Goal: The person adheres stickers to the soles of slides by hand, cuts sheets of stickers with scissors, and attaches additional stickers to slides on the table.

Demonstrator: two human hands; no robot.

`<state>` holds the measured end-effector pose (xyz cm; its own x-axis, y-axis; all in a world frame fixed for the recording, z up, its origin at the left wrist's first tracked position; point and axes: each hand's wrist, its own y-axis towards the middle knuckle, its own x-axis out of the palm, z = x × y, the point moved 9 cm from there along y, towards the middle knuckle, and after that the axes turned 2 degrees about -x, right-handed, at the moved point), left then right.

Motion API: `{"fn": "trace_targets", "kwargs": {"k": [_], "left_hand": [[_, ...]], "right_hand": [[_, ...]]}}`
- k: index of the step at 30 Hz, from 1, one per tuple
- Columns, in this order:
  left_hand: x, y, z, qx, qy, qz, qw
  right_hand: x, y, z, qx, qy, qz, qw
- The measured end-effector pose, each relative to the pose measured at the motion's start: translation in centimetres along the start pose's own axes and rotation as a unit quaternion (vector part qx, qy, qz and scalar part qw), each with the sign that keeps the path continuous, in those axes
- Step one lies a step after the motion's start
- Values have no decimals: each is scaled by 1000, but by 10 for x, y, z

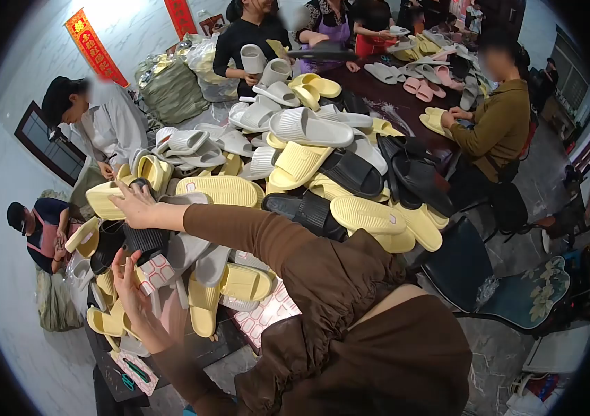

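Note:
My right hand reaches over the pile at the left, its fingers spread against a yellow slipper. Whether they grip it is hard to tell. Lower down, my left hand is raised with fingers apart, beside a patterned red-and-white piece and a black ribbed slipper. A long yellow slipper lies sole up just right of my right hand. Grey, black and yellow slippers are heaped around both hands.
The large pile spreads right, with black slippers near the edge. A green chair stands at the right. Scissors lie at the lower left. Several people work around the table, one seated in an olive top.

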<state>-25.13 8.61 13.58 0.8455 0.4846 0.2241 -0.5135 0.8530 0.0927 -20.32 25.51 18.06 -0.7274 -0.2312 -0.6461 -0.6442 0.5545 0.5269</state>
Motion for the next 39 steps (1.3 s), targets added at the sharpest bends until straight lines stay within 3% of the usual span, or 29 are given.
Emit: {"fn": "trace_targets", "kwargs": {"k": [4,10,16,18,22,25,27,31,36,39], "left_hand": [[5,-7,-5,8,-5,-10,1000],[9,-17,-24,2,-10,-63,998],[39,-57,-16,-22,-1,-6,1000],[44,-68,-21,-34,-10,9,999],[38,-100,-72,-55,23,21,998],[71,-138,-103,-121,-59,-12,991],[70,-158,-149,-185,-78,-30,979],[100,-177,-180,-283,-155,-74,944],[147,-177,-163,-284,-185,-119,933],[173,-178,-150,-246,-108,-179,946]], "right_hand": [[-7,-10,-4,-31,-30,57,997],[13,-15,5,-9,1,-18,1000],[5,-32,-8,-23,-5,2,1000],[-10,-51,-17,-49,23,74,996],[-58,-125,-27,-49,96,92,990],[-95,-200,-24,-85,116,125,982],[-108,-251,-5,-57,88,134,985],[-149,-340,43,92,89,147,981],[-207,-426,84,240,92,215,942],[-231,-476,102,341,80,217,911]]}}
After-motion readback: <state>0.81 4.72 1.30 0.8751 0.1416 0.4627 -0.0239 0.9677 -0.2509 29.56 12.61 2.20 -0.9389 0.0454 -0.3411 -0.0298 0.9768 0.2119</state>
